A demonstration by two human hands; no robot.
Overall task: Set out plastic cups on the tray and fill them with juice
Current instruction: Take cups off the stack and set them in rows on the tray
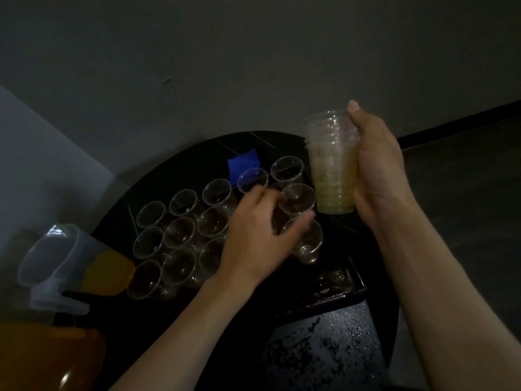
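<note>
Item: stack of nested cups (332, 165), held upright in the right hand (377, 165) with fingers and thumb wrapped round its side, raised clear of the tray (338, 292), presumably as the supply to peel from. Item: left hand (259, 241), fingers loosely curled and blurred, with the end cup (306, 244) just beyond the thumb; whether it pinches that cup cannot be told. Item: empty cups (180, 232) in rows left of those fingers, none filled, and the juice jug (84, 263) well apart, likely waiting its turn.

readable text: none | labels, brands, numbers, signs: none | stack of cups (332, 170): no legible print | blue patch (244, 165): no legible marking
</note>
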